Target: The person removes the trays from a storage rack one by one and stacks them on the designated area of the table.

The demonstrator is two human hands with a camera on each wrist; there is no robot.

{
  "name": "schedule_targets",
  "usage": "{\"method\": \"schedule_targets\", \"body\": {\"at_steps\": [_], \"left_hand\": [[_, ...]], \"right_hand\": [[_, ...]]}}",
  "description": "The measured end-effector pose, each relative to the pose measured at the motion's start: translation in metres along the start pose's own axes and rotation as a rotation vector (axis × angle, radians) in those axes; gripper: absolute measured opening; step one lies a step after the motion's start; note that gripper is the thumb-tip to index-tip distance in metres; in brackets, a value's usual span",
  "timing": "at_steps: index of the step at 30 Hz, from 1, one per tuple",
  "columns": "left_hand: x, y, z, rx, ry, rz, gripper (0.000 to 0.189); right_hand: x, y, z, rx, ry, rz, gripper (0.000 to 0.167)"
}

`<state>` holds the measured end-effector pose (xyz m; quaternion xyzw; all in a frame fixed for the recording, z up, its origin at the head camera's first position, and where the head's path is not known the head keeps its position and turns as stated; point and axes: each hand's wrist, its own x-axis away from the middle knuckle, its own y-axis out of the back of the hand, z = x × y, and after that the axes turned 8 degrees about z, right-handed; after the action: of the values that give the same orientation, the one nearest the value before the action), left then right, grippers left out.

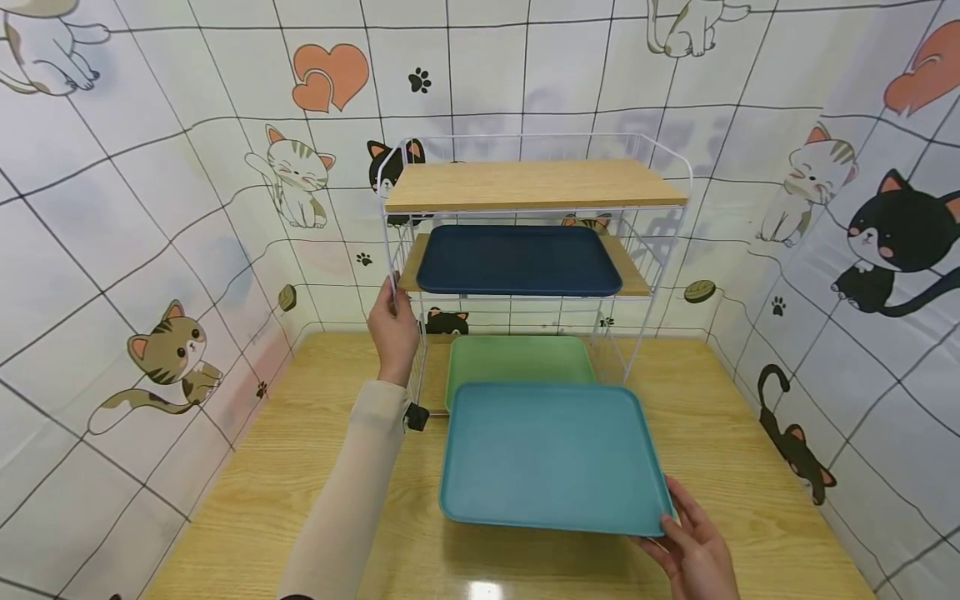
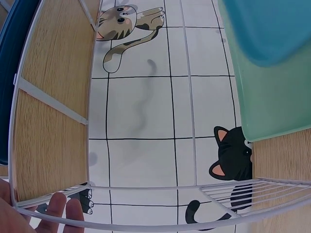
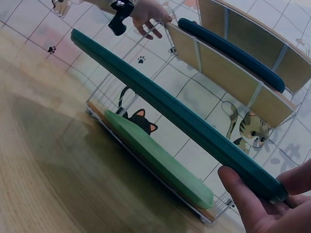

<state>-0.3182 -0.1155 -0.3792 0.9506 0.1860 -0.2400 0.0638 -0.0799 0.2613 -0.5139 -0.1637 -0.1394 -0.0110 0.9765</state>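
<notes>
A white wire rack with wooden shelves (image 1: 536, 185) stands at the back of the table. My left hand (image 1: 395, 333) grips its left front post at the middle shelf; in the left wrist view, fingers (image 2: 57, 211) show behind the wire. In my right hand (image 1: 697, 546) is a light blue tray (image 1: 555, 458), pinched at its near right corner, thumb on top and fingers beneath. The right wrist view shows this tray raised above the table, in front of the rack. A navy tray (image 1: 517, 260) lies on the middle shelf. On the bottom shelf lies a green tray (image 1: 521, 358), partly hidden behind the blue one.
The wooden table (image 1: 277, 467) extends on both sides of the rack. Behind and beside it hang white sheets (image 1: 480, 75) with a grid and cat pictures. A black device (image 1: 416, 417) is worn on the left wrist.
</notes>
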Motion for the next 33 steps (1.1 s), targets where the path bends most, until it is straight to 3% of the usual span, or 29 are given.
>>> {"method": "schedule_targets", "body": {"at_steps": [10, 23, 29, 33], "left_hand": [[0.001, 0.000, 0.002, 0.004, 0.013, 0.021, 0.039], [0.002, 0.001, 0.002, -0.006, 0.015, 0.017, 0.039], [0.001, 0.001, 0.002, -0.002, 0.017, 0.014, 0.039], [0.001, 0.001, 0.002, 0.006, 0.018, 0.022, 0.039]], "right_hand": [[-0.003, -0.005, -0.014, 0.016, -0.087, -0.045, 0.066], [-0.006, 0.001, -0.033, -0.028, -0.096, -0.035, 0.067], [-0.008, 0.004, -0.045, -0.075, -0.067, -0.026, 0.049], [-0.010, 0.003, -0.051, -0.089, -0.070, -0.043, 0.048]]}}
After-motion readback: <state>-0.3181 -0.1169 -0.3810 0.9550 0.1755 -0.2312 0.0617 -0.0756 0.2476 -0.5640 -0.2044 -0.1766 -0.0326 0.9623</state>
